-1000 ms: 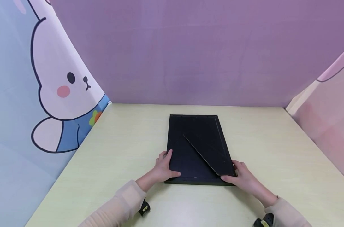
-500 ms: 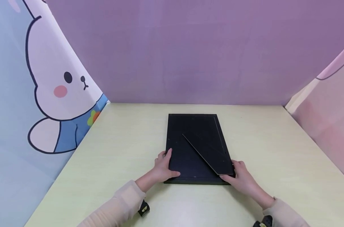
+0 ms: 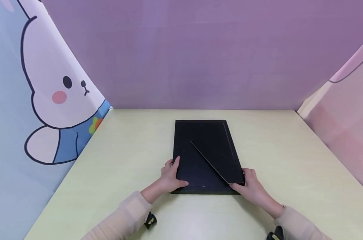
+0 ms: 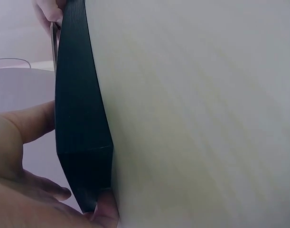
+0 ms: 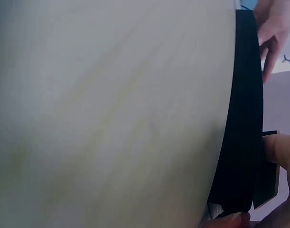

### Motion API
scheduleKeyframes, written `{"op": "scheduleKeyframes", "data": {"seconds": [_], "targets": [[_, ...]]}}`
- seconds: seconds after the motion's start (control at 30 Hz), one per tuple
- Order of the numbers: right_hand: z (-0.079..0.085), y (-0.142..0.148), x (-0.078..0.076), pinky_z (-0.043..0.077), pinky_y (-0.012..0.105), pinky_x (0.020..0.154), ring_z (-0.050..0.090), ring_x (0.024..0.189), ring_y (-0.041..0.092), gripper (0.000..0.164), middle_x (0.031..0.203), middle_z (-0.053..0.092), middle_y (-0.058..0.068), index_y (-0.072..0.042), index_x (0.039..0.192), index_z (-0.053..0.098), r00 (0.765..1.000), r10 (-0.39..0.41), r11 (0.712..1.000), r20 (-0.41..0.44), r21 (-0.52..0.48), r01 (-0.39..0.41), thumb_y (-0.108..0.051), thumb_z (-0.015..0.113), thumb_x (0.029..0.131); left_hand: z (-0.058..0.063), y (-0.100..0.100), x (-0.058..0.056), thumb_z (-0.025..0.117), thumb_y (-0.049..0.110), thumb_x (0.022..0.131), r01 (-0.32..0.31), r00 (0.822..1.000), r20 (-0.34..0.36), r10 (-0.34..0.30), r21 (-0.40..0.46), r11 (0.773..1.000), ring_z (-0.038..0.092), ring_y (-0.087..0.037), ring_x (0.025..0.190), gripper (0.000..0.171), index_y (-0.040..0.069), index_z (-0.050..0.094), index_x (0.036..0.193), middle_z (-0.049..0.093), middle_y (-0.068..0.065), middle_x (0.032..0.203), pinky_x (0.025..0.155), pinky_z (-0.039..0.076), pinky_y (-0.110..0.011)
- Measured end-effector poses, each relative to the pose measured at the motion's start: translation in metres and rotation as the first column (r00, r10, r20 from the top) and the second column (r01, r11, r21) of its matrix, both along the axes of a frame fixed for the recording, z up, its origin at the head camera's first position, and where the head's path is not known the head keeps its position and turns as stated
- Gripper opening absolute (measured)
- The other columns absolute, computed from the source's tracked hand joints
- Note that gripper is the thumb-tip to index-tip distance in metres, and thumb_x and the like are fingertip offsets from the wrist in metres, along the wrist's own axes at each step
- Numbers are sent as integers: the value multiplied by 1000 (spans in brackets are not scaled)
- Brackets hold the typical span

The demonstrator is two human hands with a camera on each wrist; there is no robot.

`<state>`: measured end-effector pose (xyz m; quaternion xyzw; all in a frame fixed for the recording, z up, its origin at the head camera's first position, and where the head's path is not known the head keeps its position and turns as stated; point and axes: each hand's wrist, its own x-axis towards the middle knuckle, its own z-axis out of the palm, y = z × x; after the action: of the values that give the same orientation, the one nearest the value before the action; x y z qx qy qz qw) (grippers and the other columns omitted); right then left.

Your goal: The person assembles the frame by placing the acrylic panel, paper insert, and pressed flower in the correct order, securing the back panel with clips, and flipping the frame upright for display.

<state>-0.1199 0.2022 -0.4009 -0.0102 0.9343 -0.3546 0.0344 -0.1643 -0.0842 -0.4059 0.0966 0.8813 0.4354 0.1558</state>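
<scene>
A thick black picture frame lies on the table with its back up, narrow end toward me. A flat black stand flap with a pale cut edge slants across its right half. My left hand grips the near left corner, thumb on top; in the left wrist view a fingertip curls beneath the corner. At the near right corner my right hand holds the frame, thumb beside the flap's near end. The right wrist view has that thumb on the flap side and a finger at the underside.
The pale wooden table extends around the frame on all sides. A purple cloth wall stands at the back, with a rabbit-printed cloth at left and a pink one at right.
</scene>
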Motion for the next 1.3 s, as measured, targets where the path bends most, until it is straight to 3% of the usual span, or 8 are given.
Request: {"op": "scheduleKeyframes", "data": {"seconds": [0.6,0.83,1.1,1.3], "targets": [[-1,-1,-5,40,44,81,44,95,32,60,106,35,22,13,119,36,999,24,999,35,-37,-23,-24,67,82,-5,-2,-2,74,15,77,-16,1000,9,16,15,1000,13,-46,127,94,8,13,148,6,-24,145,94,31,-58],[-9,7,-5,40,45,82,40,101,34,53,108,39,25,14,116,39,997,62,997,-51,-50,-64,-19,66,85,-5,0,-1,75,15,77,-11,1000,17,11,17,1000,13,-45,127,96,7,11,148,6,-24,146,94,32,-58],[-9,5,-8,44,40,76,49,93,31,49,102,45,24,13,106,42,992,48,995,-115,-83,-58,-16,71,79,-4,1,-1,76,15,76,-21,1000,1,21,15,1000,12,-45,128,96,6,12,148,7,-23,146,95,30,-57],[-5,2,-9,44,38,74,51,89,30,50,101,43,24,13,104,41,996,27,995,-86,-91,-35,-14,73,77,-2,1,-2,76,15,76,-20,1000,-1,20,10,1000,12,-44,128,96,7,13,148,7,-24,146,95,31,-57]]}}
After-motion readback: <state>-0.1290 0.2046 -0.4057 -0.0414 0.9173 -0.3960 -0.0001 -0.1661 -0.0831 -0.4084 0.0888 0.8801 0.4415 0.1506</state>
